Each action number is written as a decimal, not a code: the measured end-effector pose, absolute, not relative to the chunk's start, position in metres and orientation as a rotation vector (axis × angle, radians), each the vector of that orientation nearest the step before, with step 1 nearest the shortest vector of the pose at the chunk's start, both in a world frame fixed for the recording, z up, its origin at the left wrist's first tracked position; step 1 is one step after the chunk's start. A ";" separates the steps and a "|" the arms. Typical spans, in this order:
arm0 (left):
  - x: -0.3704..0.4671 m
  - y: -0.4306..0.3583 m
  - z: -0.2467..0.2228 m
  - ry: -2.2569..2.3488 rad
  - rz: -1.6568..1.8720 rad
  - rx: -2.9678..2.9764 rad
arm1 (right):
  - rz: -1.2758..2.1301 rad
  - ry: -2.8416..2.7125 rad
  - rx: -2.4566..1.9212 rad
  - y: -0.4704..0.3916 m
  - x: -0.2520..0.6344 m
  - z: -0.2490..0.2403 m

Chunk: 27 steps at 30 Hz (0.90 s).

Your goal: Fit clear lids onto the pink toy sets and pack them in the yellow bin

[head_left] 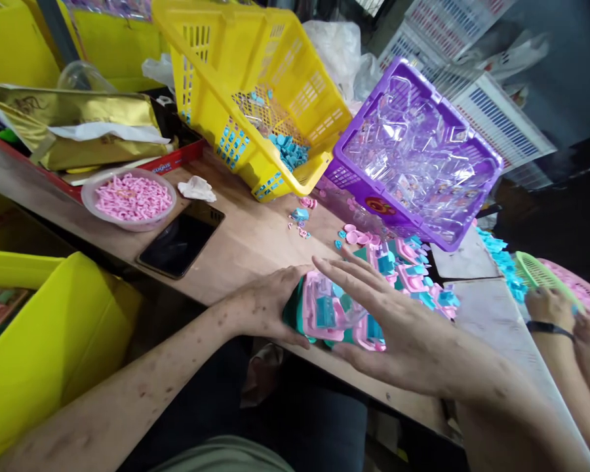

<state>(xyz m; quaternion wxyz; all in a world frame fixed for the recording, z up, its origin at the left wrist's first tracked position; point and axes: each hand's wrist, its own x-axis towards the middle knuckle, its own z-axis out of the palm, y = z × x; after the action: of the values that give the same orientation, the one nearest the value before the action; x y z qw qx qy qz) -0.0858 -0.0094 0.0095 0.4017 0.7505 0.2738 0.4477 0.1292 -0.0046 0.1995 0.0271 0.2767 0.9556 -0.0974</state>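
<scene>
At the near table edge, my left hand (pixel 264 303) wraps round the left end of a pink and green plastic toy case (pixel 311 307). Blue parts sit inside the case, and a clear cover seems to lie over it. My right hand (pixel 398 328) hovers over the case's right side with fingers stretched out and thumb apart; whether it touches the case I cannot tell. Several similar pink, green and blue toy sets (pixel 413 272) stand close together behind the right hand, which partly hides them.
A yellow basket (pixel 216 98) holds blue pieces; a purple basket (pixel 364 190) holds clear plastic covers. Left lie a phone (pixel 181 239) and a bowl of pink pieces (pixel 134 200). Loose pink spoon-like pieces (pixel 358 236) lie mid-table. Another person's hands (pixel 553 311) are at far right.
</scene>
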 end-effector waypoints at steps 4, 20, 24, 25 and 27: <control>-0.086 -0.011 0.012 0.738 1.105 1.865 | -0.235 3.074 1.237 -0.011 0.122 0.176; -0.084 -0.009 0.005 0.684 1.140 1.918 | -0.235 2.927 1.126 -0.021 0.120 0.200; -0.083 -0.008 0.007 0.722 1.138 1.894 | -0.054 3.016 1.284 -0.027 0.104 0.176; -0.083 -0.009 0.007 0.725 1.141 1.889 | -0.015 3.044 1.304 -0.028 0.102 0.171; -0.083 -0.010 0.009 0.704 1.144 1.886 | 0.026 3.108 1.293 -0.029 0.099 0.167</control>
<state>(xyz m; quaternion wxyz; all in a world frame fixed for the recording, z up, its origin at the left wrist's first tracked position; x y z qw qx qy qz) -0.0835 -0.0096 0.0089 0.4013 0.7459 0.2786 0.4526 0.0990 -0.0294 0.1675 -0.1120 0.3818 0.9174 0.0075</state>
